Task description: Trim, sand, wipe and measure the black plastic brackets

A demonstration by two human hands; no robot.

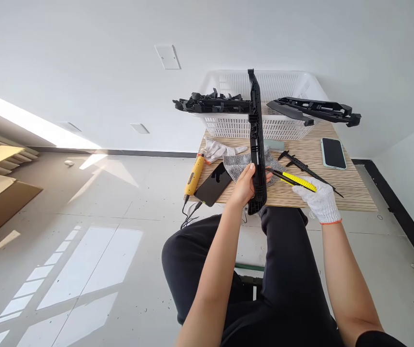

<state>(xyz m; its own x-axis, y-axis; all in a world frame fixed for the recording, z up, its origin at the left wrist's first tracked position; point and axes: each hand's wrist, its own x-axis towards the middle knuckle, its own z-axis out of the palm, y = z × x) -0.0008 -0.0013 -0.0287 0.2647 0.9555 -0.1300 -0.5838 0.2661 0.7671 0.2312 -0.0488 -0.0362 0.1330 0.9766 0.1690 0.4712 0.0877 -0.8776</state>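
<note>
My bare left hand (245, 185) is closed round the lower part of a long black plastic part (255, 140), which stands nearly upright from the table's near edge up past the basket. My right hand (319, 198), in a white knit glove, grips a yellow and black utility knife (294, 179). The knife's tip points left and reaches the black part just above my left hand. A grey glove (238, 165) lies on the table behind the part.
On the small wooden table (344, 185) are a white basket (282, 96) with other black plastic parts (315, 110) across its rim, a black caliper (303, 166), two phones (333, 153), a yellow tool (195, 176), a white glove (217, 149). My legs are below.
</note>
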